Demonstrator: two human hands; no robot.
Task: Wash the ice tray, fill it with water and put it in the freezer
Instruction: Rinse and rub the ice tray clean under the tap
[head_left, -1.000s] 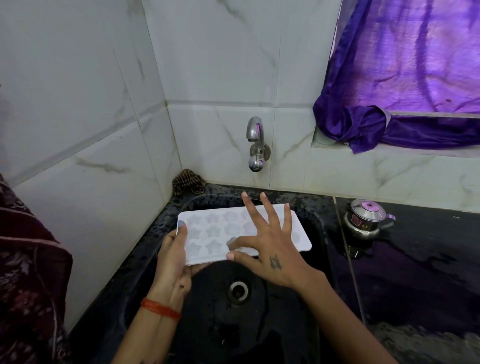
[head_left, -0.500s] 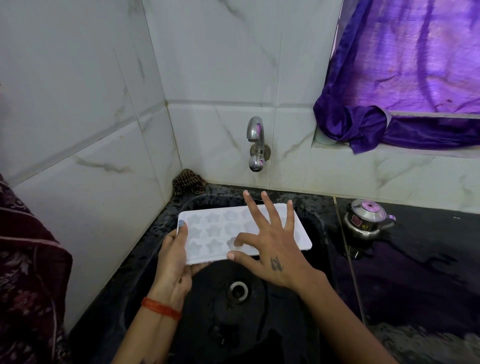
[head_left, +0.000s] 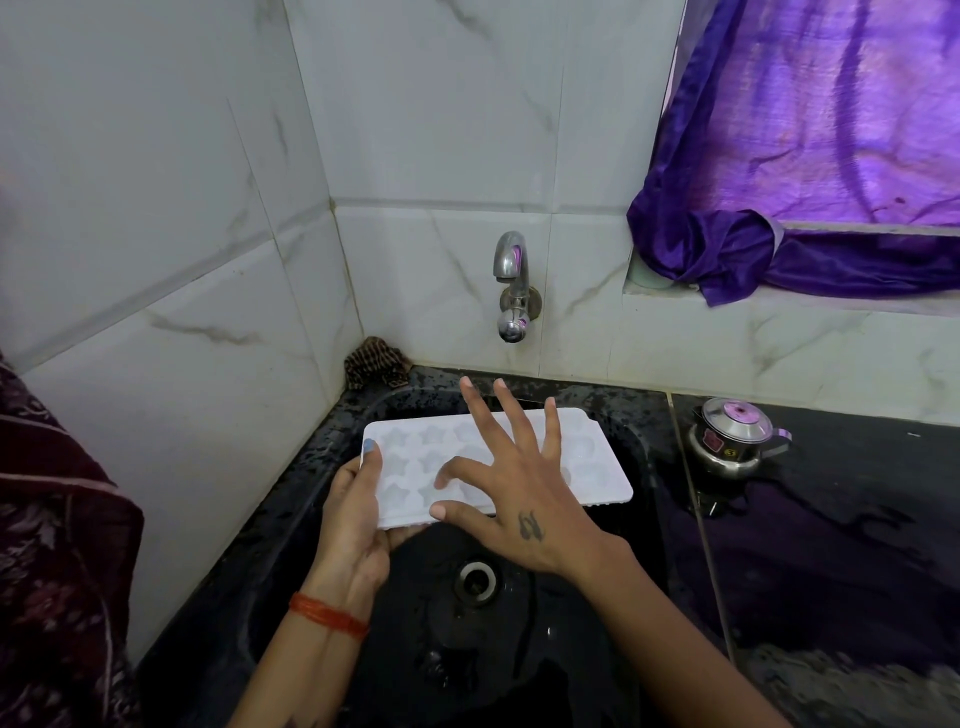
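So nearest the camera you've got the black sink (head_left: 291, 519) with its drain (head_left: 475, 579) right below everything. Over that, the left hand (head_left: 356, 525) grips the near-left end of the white ice tray (head_left: 415, 467), thumb on top and fingers curled underneath, so it's basically carrying the whole thing. The tray is held above the basin, star-shaped cavities facing up, long axis running left to right and angled a bit away toward the right.

The right hand (head_left: 514, 499) sits over the tray's middle, fingers spread and mostly straight, index fingertip bent down into the cavities, not gripping anything. Looks to me like rubbing the cavities clean.

Here's the bit that matters: the tap (head_left: 511, 286) is on the wall straight behind the tray, spout just beyond its far edge, and no water visible. Right hand is the nearer, free one, so I'd guess it reaches forward over the tray for the tap knob.
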